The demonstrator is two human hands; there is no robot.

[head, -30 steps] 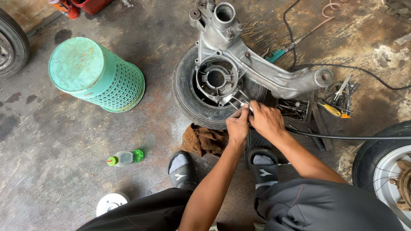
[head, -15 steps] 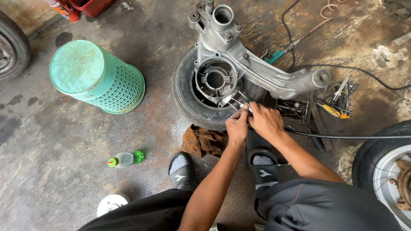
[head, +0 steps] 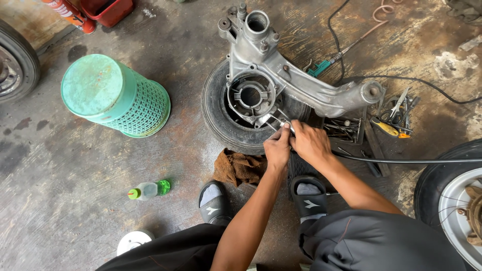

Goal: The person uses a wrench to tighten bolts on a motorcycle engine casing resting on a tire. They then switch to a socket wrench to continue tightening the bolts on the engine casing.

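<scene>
A grey metal engine casing (head: 281, 75) lies across a small black tyre (head: 221, 118) on the concrete floor. My left hand (head: 277, 149) and my right hand (head: 310, 143) meet at the casing's near edge. Both are closed around a small silver wrench (head: 277, 122) that points at the casing's round opening. The wrench's handle is hidden under my fingers.
An upturned green plastic basket (head: 113, 98) stands at the left. A brown rag (head: 238, 167) lies by my feet, with a small bottle (head: 149, 190) farther left. Loose tools (head: 396, 113) and a tray of bits (head: 344, 129) sit at the right. Wheels stand at the far left (head: 15, 62) and lower right (head: 447, 195).
Both hands stay at the same spot on the casing's edge. Only the view has shifted slightly.
</scene>
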